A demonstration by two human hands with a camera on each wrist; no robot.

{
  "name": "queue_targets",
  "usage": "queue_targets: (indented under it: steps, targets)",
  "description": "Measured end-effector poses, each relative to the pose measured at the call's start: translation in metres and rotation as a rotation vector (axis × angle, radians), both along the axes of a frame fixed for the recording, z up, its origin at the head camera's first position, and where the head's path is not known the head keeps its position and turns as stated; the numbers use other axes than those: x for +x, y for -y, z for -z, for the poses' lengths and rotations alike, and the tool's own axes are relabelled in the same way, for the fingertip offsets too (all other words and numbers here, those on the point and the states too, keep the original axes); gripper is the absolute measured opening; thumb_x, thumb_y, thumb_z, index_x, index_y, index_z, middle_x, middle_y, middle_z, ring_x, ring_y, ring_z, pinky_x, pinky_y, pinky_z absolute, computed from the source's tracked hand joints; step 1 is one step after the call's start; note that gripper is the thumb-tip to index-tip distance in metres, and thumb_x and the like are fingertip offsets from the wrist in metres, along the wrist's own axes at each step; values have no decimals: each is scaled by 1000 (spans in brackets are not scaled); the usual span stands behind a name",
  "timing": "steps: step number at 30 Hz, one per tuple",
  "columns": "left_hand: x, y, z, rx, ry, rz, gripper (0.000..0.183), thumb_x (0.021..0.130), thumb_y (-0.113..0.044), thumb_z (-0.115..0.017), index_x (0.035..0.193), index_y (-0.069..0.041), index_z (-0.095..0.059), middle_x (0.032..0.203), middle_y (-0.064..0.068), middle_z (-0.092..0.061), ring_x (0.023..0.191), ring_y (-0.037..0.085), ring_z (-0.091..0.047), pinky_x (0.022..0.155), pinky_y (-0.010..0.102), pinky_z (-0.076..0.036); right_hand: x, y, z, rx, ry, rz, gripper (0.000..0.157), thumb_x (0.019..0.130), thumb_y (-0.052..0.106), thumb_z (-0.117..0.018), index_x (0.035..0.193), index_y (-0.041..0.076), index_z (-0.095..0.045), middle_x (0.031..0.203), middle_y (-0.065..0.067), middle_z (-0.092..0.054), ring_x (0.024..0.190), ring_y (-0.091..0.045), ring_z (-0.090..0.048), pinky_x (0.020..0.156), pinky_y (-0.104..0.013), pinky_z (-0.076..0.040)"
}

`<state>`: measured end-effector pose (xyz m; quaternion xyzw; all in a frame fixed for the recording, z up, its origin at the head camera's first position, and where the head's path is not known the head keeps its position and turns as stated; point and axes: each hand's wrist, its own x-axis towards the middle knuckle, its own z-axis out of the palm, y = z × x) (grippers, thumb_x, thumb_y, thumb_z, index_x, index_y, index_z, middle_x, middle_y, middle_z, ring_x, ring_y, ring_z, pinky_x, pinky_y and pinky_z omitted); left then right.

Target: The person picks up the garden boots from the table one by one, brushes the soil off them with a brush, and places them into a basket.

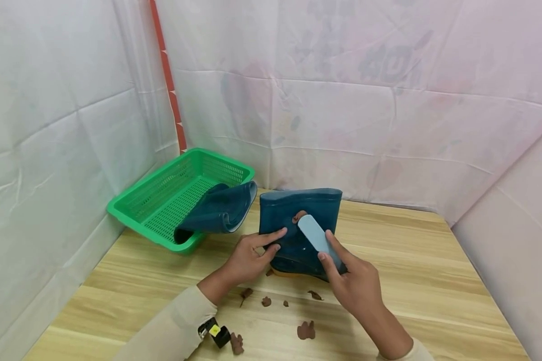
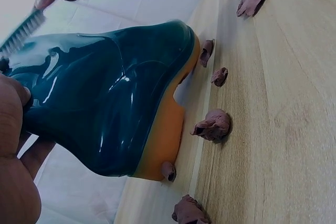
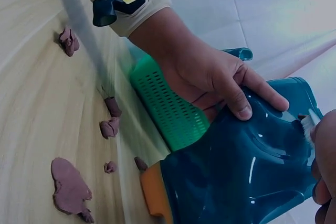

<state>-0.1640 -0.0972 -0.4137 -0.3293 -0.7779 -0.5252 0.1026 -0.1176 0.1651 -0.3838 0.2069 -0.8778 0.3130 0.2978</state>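
A dark teal rubber boot (image 1: 277, 210) with an orange sole (image 2: 161, 135) stands on the wooden table, its shaft upward. My left hand (image 1: 249, 258) grips the shaft, with thumb and index finger on the near face and other fingers partly hidden behind it. In my right hand (image 1: 360, 283) is a brush (image 1: 313, 232) with a pale blue-grey back. Its white bristles (image 3: 308, 129) face the shaft beside a brown clay-like lump (image 1: 298, 216) stuck there. Whether the bristles touch the lump, I cannot tell.
Back left is a green perforated basket (image 1: 162, 190) with a second teal boot (image 1: 214, 210) leaning over its rim. Several brown clay-like pieces (image 1: 306, 330) lie on the table in front of the standing boot. White cloth walls (image 1: 325, 115) enclose the table's back and sides.
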Motion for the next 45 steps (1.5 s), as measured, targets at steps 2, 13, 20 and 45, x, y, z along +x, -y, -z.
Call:
queue_targets:
  steps: [2,13,20,45]
  targets:
    - [0,0,1,-1,-1,4,47,101,-3,-65,147,-9,-57,144,8,-56,132,22,-54,101,41,-49,0,1,2,21,42,25,55,89,12,-81,141,8,-63,70,-12,-71,47,-6,-51,41,-23,-32]
    - [-2,-1,2,17,-13,4,47,101,-4,-65,147,-11,-57,146,7,-55,132,23,-55,99,42,-51,14,-9,13,42,70,9,56,87,13,-82,140,12,-65,83,-13,-76,56,-13,-62,42,-21,-32]
    - [-1,-1,0,11,1,-17,48,100,-3,-65,146,-11,-58,144,8,-57,131,23,-56,99,41,-51,8,-8,5,-24,-40,-48,61,81,1,-84,139,5,-64,99,-22,-75,67,-27,-73,49,-27,-50]
    - [-1,-1,-1,7,26,-8,47,101,-4,-64,147,-11,-57,145,6,-55,134,22,-52,103,42,-47,13,-19,6,6,-73,-13,63,78,3,-85,138,6,-66,100,-23,-75,73,-30,-75,57,-35,-57]
